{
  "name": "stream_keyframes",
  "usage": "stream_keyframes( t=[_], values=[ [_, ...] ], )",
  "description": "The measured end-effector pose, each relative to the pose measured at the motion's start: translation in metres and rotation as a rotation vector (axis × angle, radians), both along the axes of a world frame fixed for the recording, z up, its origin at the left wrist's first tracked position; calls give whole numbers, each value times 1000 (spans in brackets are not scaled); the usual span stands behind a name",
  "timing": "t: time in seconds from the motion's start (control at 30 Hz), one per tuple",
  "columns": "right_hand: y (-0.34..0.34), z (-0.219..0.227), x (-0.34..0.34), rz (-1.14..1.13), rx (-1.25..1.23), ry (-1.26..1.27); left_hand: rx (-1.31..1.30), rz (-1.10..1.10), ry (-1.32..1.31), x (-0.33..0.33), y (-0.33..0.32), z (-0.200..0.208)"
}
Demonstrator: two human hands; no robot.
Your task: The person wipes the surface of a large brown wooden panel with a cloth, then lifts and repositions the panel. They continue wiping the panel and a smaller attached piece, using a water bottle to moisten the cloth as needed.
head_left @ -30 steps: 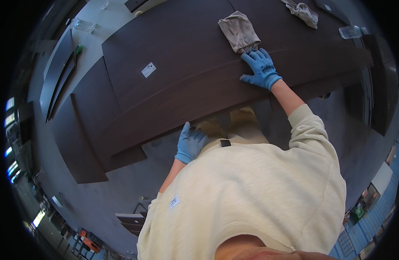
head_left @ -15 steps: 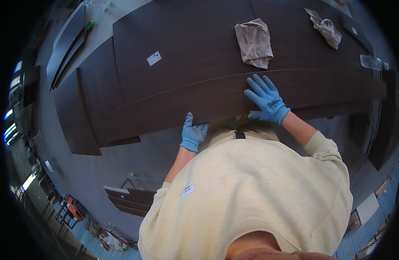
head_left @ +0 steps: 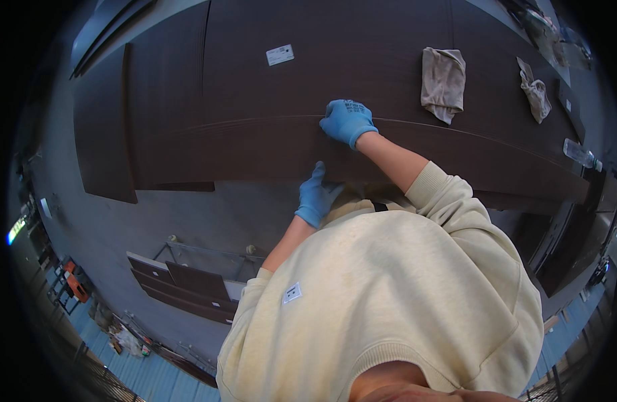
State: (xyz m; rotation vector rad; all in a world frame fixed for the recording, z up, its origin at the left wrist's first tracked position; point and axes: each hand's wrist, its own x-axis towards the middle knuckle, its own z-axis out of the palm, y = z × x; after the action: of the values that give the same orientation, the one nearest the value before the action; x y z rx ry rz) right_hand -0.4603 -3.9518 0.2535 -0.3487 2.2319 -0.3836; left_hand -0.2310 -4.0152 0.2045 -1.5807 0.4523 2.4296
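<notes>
A long narrow dark brown panel (head_left: 255, 151) lies along the near side of a wide dark brown panel (head_left: 335, 53). My right hand (head_left: 347, 122), in a blue glove, rests at the seam between the two, its fingers curled into a fist. I see nothing in that fist, though its underside is hidden. Closer to me, my left hand (head_left: 317, 197), also gloved in blue, is at the narrow panel's near edge. Its thumb points up over the edge, apart from the fingers, which lie in front of my body. A white label (head_left: 280, 55) is stuck on the wide panel.
Two beige cloths lie at the right, one folded (head_left: 444, 86) and one crumpled (head_left: 536, 94). Beyond them is a clear plastic bottle (head_left: 580, 154). More brown boards (head_left: 181, 285) sit on a metal-framed rack behind me at the left. Another panel (head_left: 101, 127) stands at the far left.
My right hand has moved left along the seam and gone from spread fingers to a fist. My left hand stays at the near edge. The view has shifted, so the cloths appear farther right.
</notes>
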Motion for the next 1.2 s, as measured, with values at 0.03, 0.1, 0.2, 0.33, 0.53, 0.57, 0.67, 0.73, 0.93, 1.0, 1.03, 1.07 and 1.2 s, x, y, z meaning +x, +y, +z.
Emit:
stream_keyframes(
  t=[0.03, 0.1, 0.2, 0.33, 0.53, 0.57, 0.67, 0.73, 0.93, 1.0, 1.03, 1.07, 1.2],
  values=[
    [-8, 2, 0, -26, 25, 4, -8, 4, -33, 0, 0, 1],
    [-21, 8, -1, -24, 23, -38, -49, -21, -25, -2, -1, 3],
    [-29, 19, -4, -50, 39, -63, -37, -36, -9, -4, -3, 9],
    [-33, 23, -4, -111, 35, -142, -50, -50, -67, -7, -7, 17],
    [-36, 21, -2, -44, -59, -74, -33, -74, -22, -6, -11, 15],
    [-39, 21, -2, -72, 24, -75, -21, -78, -18, -6, -11, 13],
    [-45, 24, -4, -248, 120, -210, 17, -85, -18, -6, -12, 10],
    [-52, 24, -3, -81, 67, -121, 9, -83, -53, -6, -12, 11],
    [-55, 20, -2, -69, 20, -118, -50, -83, -60, -8, -12, 16],
    [-54, 19, -2, -131, 65, -167, -39, -94, -53, -9, -13, 16],
    [-52, 19, -2, -183, 149, -170, -43, -92, -69, -9, -13, 16],
    [-54, 18, -1, -216, 143, -171, -38, -93, -54, -9, -14, 16],
    [-54, 18, 1, 11, -54, -90, -43, -99, -46, -7, -14, 16]
  ],
)
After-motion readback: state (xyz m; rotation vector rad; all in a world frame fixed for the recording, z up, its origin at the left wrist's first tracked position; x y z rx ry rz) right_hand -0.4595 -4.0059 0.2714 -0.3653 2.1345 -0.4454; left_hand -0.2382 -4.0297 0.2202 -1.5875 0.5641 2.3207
